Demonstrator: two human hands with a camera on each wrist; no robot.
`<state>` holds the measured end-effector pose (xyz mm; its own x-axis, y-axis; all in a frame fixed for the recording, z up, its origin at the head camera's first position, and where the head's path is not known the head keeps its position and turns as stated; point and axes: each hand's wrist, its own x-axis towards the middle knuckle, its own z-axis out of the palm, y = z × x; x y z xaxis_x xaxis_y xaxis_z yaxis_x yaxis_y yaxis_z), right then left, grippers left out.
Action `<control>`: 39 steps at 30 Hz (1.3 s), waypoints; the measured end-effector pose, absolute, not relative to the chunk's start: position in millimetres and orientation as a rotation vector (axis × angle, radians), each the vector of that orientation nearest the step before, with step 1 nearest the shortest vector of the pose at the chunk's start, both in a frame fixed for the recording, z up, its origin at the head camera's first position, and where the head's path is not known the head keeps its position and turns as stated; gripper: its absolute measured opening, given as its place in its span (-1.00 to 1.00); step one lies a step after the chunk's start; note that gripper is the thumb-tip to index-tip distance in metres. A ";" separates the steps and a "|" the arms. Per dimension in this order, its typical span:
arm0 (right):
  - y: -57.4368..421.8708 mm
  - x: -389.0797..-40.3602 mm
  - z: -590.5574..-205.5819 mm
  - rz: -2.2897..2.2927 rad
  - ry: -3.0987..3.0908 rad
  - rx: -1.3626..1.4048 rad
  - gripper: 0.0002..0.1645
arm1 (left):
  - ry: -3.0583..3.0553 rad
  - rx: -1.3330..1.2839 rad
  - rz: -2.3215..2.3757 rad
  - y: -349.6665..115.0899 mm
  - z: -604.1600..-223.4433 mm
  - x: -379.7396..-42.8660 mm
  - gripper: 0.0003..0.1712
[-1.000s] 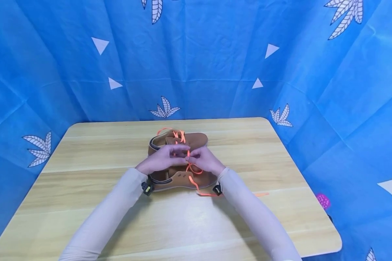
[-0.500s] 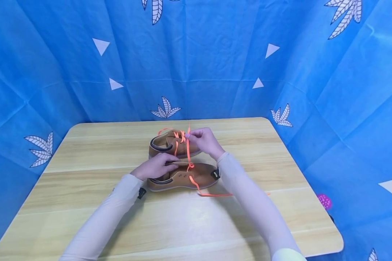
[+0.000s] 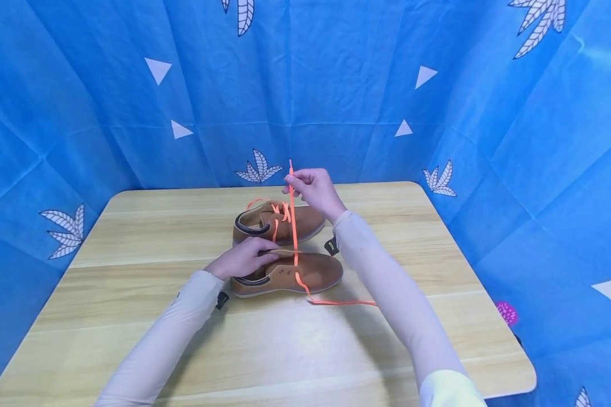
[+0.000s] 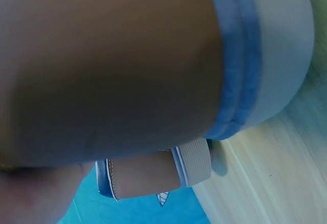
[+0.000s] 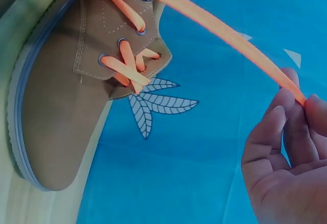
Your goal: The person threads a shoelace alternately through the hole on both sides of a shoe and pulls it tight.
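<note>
The near brown shoe (image 3: pixel 318 272) stands on the table, toe to the right. My left hand (image 3: pixel 240 258) grips its upper at the opening, thumb on the near side of the flap and fingers beyond. Up above the far shoe, my right hand (image 3: pixel 315 187) pinches an orange shoelace (image 3: pixel 293 226) between thumb and fingers, close to its tip. The lace runs taut from the near shoe's eyelet area up to the fingers. In the right wrist view the pinched lace (image 5: pixel 219 27) crosses above the far shoe. The near shoe (image 4: pixel 112 71) fills much of the left wrist view.
Behind the near shoe stands the matching far shoe (image 3: pixel 309 221), laced in orange through its eyelets. The near shoe's other lace end (image 3: pixel 336 302) trails rightward over the wooden table (image 3: pixel 132 237). A blue patterned curtain (image 3: pixel 336 85) rises behind the table.
My right hand has risen away from the near shoe, drawing the lace up; a loop in it has pulled straight. My left hand moved from the lace to the near shoe's upper and stays there.
</note>
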<state>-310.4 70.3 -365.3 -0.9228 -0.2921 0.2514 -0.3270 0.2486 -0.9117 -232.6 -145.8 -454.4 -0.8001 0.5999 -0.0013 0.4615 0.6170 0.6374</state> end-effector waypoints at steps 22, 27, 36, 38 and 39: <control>82.9 -330.5 -308.8 2.120 -2.305 0.705 -0.69 | 2.622 0.908 0.947 -141.3 -458.4 -237.4 -0.78; 80.9 -323.4 -288.6 2.070 -2.288 0.812 -0.70 | 2.645 0.889 0.953 -145.8 -454.2 -239.3 -0.78; 81.8 -311.3 -287.9 2.076 -2.310 0.824 -0.68 | 2.612 0.879 0.959 -145.0 -457.2 -237.4 -0.80; 81.7 -310.1 -288.4 2.092 -2.280 0.815 -0.70 | 2.614 0.878 0.965 -145.5 -457.1 -237.3 -0.80; 81.6 -309.7 -288.3 2.105 -2.264 0.803 -0.72 | 2.616 0.878 0.965 -146.0 -457.1 -237.4 -0.80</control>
<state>-309.7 81.6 -288.3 -0.8724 -0.3907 0.2938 -0.3215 0.0058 -0.9469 -237.4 -146.0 -457.1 -0.7980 0.6027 0.0019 0.4595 0.6063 0.6490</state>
